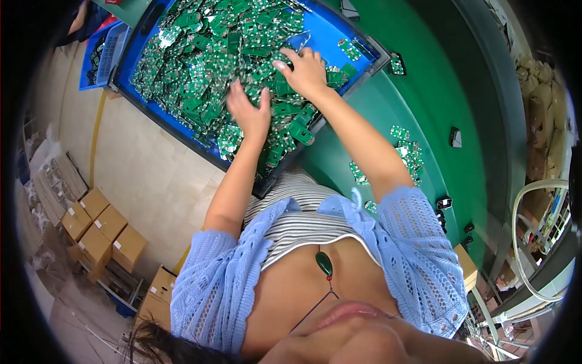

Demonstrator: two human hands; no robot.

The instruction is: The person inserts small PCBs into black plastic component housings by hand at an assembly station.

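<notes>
A blue tray [329,37] with a dark rim is heaped with small green circuit boards [197,79]. My left hand [250,113] is at the near middle of the heap, thumb and fingers apart, its fingertips slightly blurred. Farther to the right, my right hand [306,74] rests over the boards with its fingers spread and a little bent. Neither hand shows a board gripped in it. Some boards between the hands are blurred. A few larger green boards lie at the tray's near right edge, below my right hand.
The tray stands partly on a green worktable [376,100], where loose circuit boards [410,159] lie by my right forearm. Small black parts [444,202] sit farther right. Cardboard boxes [110,221] are stacked at the lower left. A blue basket [111,51] stands beyond the tray's left corner.
</notes>
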